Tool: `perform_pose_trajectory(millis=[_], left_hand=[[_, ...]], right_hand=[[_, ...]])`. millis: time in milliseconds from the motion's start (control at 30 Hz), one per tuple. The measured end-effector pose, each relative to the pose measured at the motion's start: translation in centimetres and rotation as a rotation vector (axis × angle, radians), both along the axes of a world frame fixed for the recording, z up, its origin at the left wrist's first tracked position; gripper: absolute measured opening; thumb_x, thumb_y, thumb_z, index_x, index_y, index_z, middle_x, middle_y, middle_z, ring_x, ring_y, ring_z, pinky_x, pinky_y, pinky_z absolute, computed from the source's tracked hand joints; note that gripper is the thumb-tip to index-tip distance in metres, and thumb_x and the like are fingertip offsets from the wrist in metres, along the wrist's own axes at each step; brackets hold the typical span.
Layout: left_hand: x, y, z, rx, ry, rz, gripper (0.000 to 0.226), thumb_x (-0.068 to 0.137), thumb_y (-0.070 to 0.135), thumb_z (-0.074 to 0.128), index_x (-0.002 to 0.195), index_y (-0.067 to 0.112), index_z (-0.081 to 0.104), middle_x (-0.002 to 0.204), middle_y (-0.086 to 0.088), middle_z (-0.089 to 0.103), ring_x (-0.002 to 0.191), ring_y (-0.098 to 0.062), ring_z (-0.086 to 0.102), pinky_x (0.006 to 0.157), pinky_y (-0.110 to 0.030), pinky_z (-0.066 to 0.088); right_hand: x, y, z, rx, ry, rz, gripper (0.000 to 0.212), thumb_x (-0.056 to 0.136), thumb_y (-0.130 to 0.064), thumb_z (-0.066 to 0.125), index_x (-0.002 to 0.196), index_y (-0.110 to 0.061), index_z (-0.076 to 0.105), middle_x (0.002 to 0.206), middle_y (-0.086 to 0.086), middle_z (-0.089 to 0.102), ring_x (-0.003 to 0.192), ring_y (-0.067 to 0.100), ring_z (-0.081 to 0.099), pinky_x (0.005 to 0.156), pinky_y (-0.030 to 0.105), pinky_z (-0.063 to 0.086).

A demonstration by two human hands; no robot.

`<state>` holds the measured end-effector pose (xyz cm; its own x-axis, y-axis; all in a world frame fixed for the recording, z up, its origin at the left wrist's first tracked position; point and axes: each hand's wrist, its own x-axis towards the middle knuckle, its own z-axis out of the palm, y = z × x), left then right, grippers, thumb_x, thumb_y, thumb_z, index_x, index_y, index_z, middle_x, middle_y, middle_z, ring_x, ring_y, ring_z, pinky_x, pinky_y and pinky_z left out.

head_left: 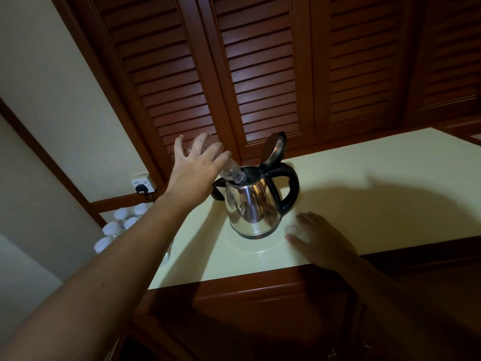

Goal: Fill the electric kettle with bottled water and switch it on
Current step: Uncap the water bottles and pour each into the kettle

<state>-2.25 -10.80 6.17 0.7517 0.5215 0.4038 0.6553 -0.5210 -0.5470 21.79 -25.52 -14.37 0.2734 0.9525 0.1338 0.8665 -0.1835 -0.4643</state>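
Tipping a clear plastic bottle (231,173) neck-down into the kettle (250,207), the left hand (194,168) has its fingers and thumb wrapped round the bottle's body. The neck sits right at the kettle's open mouth. The bottle is blurry, so I can't read any label or brand on it, and I can't make out any writing on the kettle either.

One kettle: shiny steel with a black handle (291,188). Its lid (273,147) is flipped up and standing nearly upright. It stands on a cream counter (377,191), toward the near left part of it.

The right hand (320,241) lies flat on the counter just beside the kettle's base on the handle side. Its fingers are stretched out and relaxed, not gripping anything. There's a pale smudge (292,227) by its fingertips, and I honestly can't tell what that is.

Down past the left edge of the counter there's a cluster of spare bottles (121,213). I count five white caps, though the left forearm covers part of the group, so there could be more.

On the wall near them is one white socket (141,181) with one black plug (141,189) in it. Behind the counter are dark wooden slatted doors (260,74).
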Motion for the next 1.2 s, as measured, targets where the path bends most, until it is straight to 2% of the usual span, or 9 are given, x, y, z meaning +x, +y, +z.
perform_pose_trajectory(millis=[233, 400, 567, 633, 700, 800, 900, 1133, 1200], left_hand=[[0.1, -0.2, 0.1, 0.017, -0.005, -0.012, 0.081, 0.076, 0.001, 0.077, 0.149, 0.022, 0.050, 0.156, -0.010, 0.047, 0.156, -0.042, 0.020, 0.113, -0.083, 0.017], [-0.2, -0.5, 0.0, -0.057, -0.060, 0.084, 0.083, 0.078, 0.017, 0.077, 0.154, 0.026, 0.045, 0.157, -0.007, 0.046, 0.152, -0.041, 0.026, 0.114, -0.082, 0.014], [-2.3, -2.0, -1.8, -0.427, -0.521, 0.148, 0.059, 0.100, 0.038, 0.058, 0.156, 0.037, 0.039, 0.154, 0.006, 0.049, 0.143, -0.026, 0.031, 0.115, -0.065, 0.026], [-3.3, -4.2, -3.2, -0.611, -0.786, 0.068, 0.054, 0.101, 0.040, 0.063, 0.151, 0.039, 0.043, 0.143, 0.009, 0.057, 0.137, -0.022, 0.041, 0.113, -0.055, 0.035], [-3.9, -7.2, -5.2, -0.790, -0.936, -0.054, 0.046, 0.100, 0.037, 0.066, 0.143, 0.036, 0.050, 0.127, 0.014, 0.061, 0.124, -0.014, 0.053, 0.101, -0.038, 0.045], [-4.7, -10.9, -8.2, -0.966, -0.930, -0.189, 0.035, 0.098, 0.039, 0.070, 0.132, 0.038, 0.059, 0.118, 0.024, 0.064, 0.105, -0.002, 0.063, 0.082, -0.015, 0.047], [-5.2, -12.1, -10.5, -1.021, -0.852, -0.240, 0.041, 0.092, 0.045, 0.070, 0.133, 0.038, 0.067, 0.122, 0.022, 0.068, 0.106, 0.004, 0.063, 0.085, -0.004, 0.043], [-4.5, -12.0, -10.6, -1.104, -0.816, -0.311, 0.038, 0.093, 0.039, 0.069, 0.131, 0.035, 0.072, 0.124, 0.022, 0.072, 0.115, 0.002, 0.064, 0.091, -0.006, 0.044], [-3.9, -12.1, -10.4, -1.189, -0.853, -0.300, 0.029, 0.098, 0.035, 0.071, 0.127, 0.037, 0.074, 0.113, 0.023, 0.075, 0.104, 0.004, 0.068, 0.085, -0.013, 0.050]], right_hand=[[-0.1, -0.2, 0.5, 0.035, 0.015, 0.013, 0.062, 0.098, -0.061, 0.038, 0.150, -0.028, 0.039, 0.162, -0.006, 0.029, 0.151, 0.017, 0.018, 0.121, 0.037, 0.015], [0.1, -0.4, 0.5, 0.041, 0.020, 0.045, 0.046, 0.097, -0.057, 0.042, 0.136, -0.034, 0.052, 0.160, -0.005, 0.033, 0.150, 0.019, 0.020, 0.120, 0.036, 0.018], [-0.5, -0.9, 1.5, 0.130, 0.088, 0.022, 0.042, 0.098, -0.051, 0.050, 0.127, -0.022, 0.060, 0.149, -0.002, 0.048, 0.142, 0.019, 0.035, 0.113, 0.034, 0.028], [-0.8, -1.4, 2.2, 0.198, 0.127, -0.007, 0.039, 0.097, -0.045, 0.056, 0.124, -0.016, 0.061, 0.134, 0.001, 0.058, 0.128, 0.019, 0.048, 0.102, 0.027, 0.033], [-1.2, -2.3, 2.9, 0.228, 0.133, -0.011, 0.041, 0.093, -0.047, 0.061, 0.123, -0.019, 0.061, 0.127, -0.003, 0.060, 0.117, 0.013, 0.052, 0.096, 0.023, 0.033], [-2.2, -3.7, 4.5, 0.308, 0.120, 0.071, 0.036, 0.086, -0.046, 0.070, 0.113, -0.023, 0.066, 0.112, -0.011, 0.063, 0.105, 0.010, 0.057, 0.090, 0.022, 0.039], [-3.0, -5.1, 7.3, 0.343, 0.101, 0.174, 0.033, 0.084, -0.042, 0.074, 0.110, -0.024, 0.067, 0.105, -0.015, 0.061, 0.097, 0.006, 0.059, 0.088, 0.028, 0.047], [-2.6, -7.9, 10.5, 0.238, 0.122, 0.299, 0.033, 0.092, -0.045, 0.066, 0.121, -0.028, 0.063, 0.116, -0.017, 0.066, 0.107, -0.002, 0.059, 0.095, 0.028, 0.050], [-2.4, -8.8, 10.9, 0.203, 0.230, 0.292, 0.029, 0.093, -0.043, 0.065, 0.120, -0.033, 0.063, 0.116, -0.021, 0.067, 0.110, -0.005, 0.061, 0.098, 0.022, 0.050]])
